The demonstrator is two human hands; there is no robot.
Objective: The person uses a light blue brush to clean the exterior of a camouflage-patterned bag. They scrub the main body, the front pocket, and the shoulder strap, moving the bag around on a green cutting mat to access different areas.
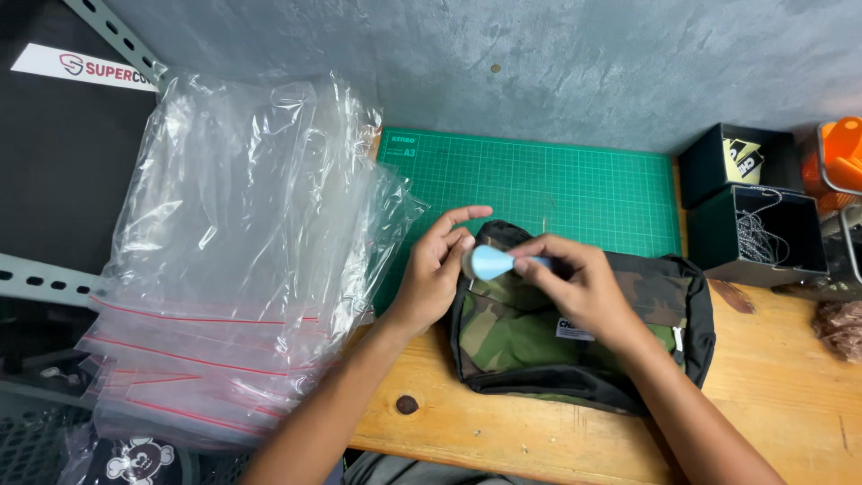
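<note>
now my right hand (pixel 584 287) pinches a pale blue tool (pixel 492 262) shut – left hand (pixel 437 269) half-open, fingertips touching it – above the camo pouch (pixel 539 337), bags (pixel 233 260) crowding left.

Single view: camera on my head, looking steeply down and forward over near edge of wooden workbench (pixel 790 395). Close range, my forearms entering from bottom of frame. Faces grey wall (pixel 557 63) at bench's far edge. Green cutting mat (pixel 557 189) centred; bench's left edge and right end cropped. No second view.
</note>
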